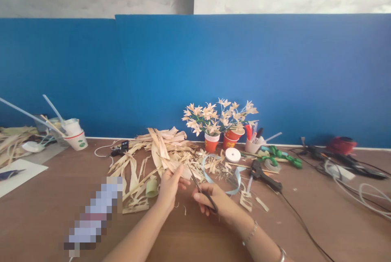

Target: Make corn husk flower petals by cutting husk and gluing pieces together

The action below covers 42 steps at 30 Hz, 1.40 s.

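Observation:
My right hand [214, 201] is closed around the dark handles of a pair of scissors [196, 181], whose blades point up and to the left. Just left of it, my left hand [171, 184] pinches what looks like a strip of dried corn husk [171, 165] between thumb and fingers; the strip blends into the pile behind it. That pile of pale husks [159, 142] spreads beyond both hands. Small husk scraps [224, 168] and a light-blue ribbon [236, 182] lie close to the scissors. A pale green roll [151, 187] sits by my left wrist.
Husk flowers [210, 115] stand in red paper cups [211, 145] at the back. A white tape roll [233, 155], green wrapped pieces [279, 155] and a corded glue gun [265, 177] lie right. A white cup [76, 140] stands left; cables [363, 197] cross the far right.

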### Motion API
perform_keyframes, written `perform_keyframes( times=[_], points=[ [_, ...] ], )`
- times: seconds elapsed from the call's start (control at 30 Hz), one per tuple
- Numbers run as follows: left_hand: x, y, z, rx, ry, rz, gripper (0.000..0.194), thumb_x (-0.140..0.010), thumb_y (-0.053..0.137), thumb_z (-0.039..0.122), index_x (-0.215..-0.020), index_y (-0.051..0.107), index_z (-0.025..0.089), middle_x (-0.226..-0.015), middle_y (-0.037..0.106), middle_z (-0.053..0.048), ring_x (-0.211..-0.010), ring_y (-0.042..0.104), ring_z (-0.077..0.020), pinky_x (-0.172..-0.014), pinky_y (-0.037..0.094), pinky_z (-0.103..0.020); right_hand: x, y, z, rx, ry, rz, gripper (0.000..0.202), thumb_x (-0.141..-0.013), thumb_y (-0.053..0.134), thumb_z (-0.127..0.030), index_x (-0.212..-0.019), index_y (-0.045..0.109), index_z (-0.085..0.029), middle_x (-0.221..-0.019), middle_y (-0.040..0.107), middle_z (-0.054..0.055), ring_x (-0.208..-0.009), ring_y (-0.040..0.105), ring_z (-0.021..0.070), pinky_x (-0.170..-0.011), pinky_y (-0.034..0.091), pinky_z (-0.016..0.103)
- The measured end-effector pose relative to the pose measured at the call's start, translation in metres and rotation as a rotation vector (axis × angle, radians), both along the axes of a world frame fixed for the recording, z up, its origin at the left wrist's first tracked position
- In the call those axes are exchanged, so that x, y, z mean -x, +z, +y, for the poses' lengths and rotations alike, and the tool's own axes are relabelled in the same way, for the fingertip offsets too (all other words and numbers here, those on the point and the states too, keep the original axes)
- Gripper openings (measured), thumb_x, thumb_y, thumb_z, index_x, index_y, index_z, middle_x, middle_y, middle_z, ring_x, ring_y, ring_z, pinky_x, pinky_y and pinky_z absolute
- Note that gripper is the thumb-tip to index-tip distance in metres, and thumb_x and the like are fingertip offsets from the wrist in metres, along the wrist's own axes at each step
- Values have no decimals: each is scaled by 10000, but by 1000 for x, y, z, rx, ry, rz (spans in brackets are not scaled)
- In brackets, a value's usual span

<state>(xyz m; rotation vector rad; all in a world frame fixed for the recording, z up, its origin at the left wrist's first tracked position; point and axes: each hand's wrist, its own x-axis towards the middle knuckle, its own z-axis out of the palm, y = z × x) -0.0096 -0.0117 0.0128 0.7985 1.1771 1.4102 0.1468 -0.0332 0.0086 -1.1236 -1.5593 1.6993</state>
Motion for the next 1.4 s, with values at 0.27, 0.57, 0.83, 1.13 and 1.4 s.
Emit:
perform_keyframes(
  times=[0.27, 0.57, 0.83, 1.13, 1.4],
  points=[
    [0, 2, -2, 14, -22, 6, 327, -685, 684, 419, -735, 506, 149, -447, 614, 5, -442, 604, -122, -399, 413, -159, 0, 2, 0, -32, -6, -5, 436, -678, 650, -569, -756, 551, -153, -444, 492, -67, -376, 391, 51, -381, 288, 162],
    [1, 2, -1, 19, -35, 11, 342, -679, 682, 444, -727, 508, 154, -449, 624, -4, -440, 617, -138, -392, 421, -169, -1, 2, 2, -69, 14, -10, 446, -682, 635, -591, -714, 530, -159, -429, 460, -75, -359, 357, 48, -369, 254, 169],
    [4, -1, 3, -17, -74, 40, 327, -715, 654, 445, -788, 513, 158, -468, 610, 21, -399, 609, -135, -336, 394, -159, -4, 2, 2, -85, 42, -6, 436, -692, 633, -585, -682, 524, -162, -422, 448, -75, -355, 345, 47, -372, 231, 173],
    [8, 0, 4, -36, -152, 97, 351, -748, 618, 450, -888, 502, 150, -544, 642, 1, -383, 599, -124, -316, 411, -160, -11, 7, 2, -42, 79, -12, 394, -694, 658, -535, -703, 555, -155, -410, 433, -82, -362, 328, 48, -374, 232, 171],
    [12, 2, 5, -22, -228, 111, 379, -718, 620, 506, -827, 510, 161, -509, 629, 9, -376, 600, -135, -310, 404, -163, -18, 10, 3, -28, 134, -57, 380, -695, 666, -517, -648, 555, -157, -404, 428, -79, -366, 324, 47, -380, 221, 172]
  ],
)
